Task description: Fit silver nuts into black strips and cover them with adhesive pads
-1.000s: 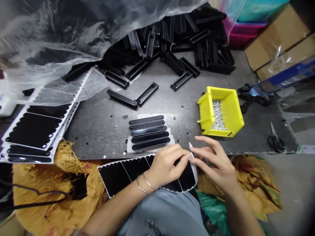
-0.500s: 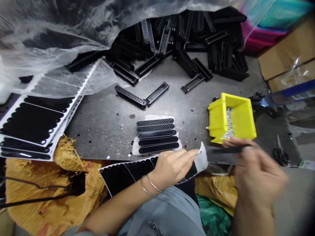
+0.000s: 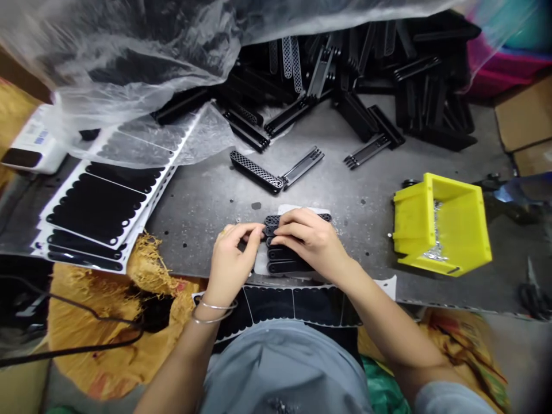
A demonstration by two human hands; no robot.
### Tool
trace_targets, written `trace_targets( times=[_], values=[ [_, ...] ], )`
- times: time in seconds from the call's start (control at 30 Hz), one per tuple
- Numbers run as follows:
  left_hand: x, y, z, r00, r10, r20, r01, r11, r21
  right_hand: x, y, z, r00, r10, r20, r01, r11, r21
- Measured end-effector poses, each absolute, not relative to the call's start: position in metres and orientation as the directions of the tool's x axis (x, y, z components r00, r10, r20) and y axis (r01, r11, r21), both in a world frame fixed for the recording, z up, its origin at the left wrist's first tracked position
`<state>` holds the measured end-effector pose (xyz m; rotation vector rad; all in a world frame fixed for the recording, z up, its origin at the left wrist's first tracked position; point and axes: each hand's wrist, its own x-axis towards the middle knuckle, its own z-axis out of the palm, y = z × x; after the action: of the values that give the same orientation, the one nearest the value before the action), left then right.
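Note:
Both my hands meet over a short row of black perforated plastic bars [image 3: 288,267] lying on a white backing on the grey metal table [image 3: 207,195]. My left hand [image 3: 233,259] pinches the left end of a thin black strip [image 3: 264,231] at the top of the row. My right hand [image 3: 310,238] lies across the bars, fingers curled together on the same strip beside the left fingertips. A sheet of black stickers [image 3: 297,303] rests on my lap, just below the table's edge.
A yellow bin [image 3: 457,213] holding small metal screws [image 3: 434,244] stands to the right. Loose black bars [image 3: 345,69] are piled at the back under a clear plastic bag [image 3: 129,52]. Sticker sheets [image 3: 99,210] lie left, scissors [image 3: 532,293] far right, a cardboard box [image 3: 524,115] behind.
My right hand pulled a black strip off the lap sheet, swung out to the right, then came back. Both hands moved up onto the row of bars, and the view shifted left.

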<state>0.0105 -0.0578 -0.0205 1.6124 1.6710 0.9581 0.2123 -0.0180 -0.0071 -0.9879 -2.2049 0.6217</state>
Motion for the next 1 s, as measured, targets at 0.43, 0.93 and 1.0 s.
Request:
trace_targets(
  times=[0.43, 0.93, 1.0],
  values=[
    [0.019, -0.049, -0.019, -0.052, 0.999, 0.010, 0.536, 0.019, 0.844, 0.223, -0.019, 0.008, -0.550, 0.784, 0.288, 0.525, 0.593, -0.611],
    [0.014, -0.049, -0.017, -0.046, 0.996, 0.075, 0.617, -0.031, 0.786, 0.290, -0.034, 0.015, -0.312, 0.910, 0.274, 0.653, 0.415, -0.633],
    [0.022, -0.060, -0.005, -0.061, 0.973, 0.221, 0.684, -0.120, 0.720, 0.305, -0.056, 0.031, -0.233, 0.916, 0.327, 0.724, 0.388, -0.570]
  ],
)
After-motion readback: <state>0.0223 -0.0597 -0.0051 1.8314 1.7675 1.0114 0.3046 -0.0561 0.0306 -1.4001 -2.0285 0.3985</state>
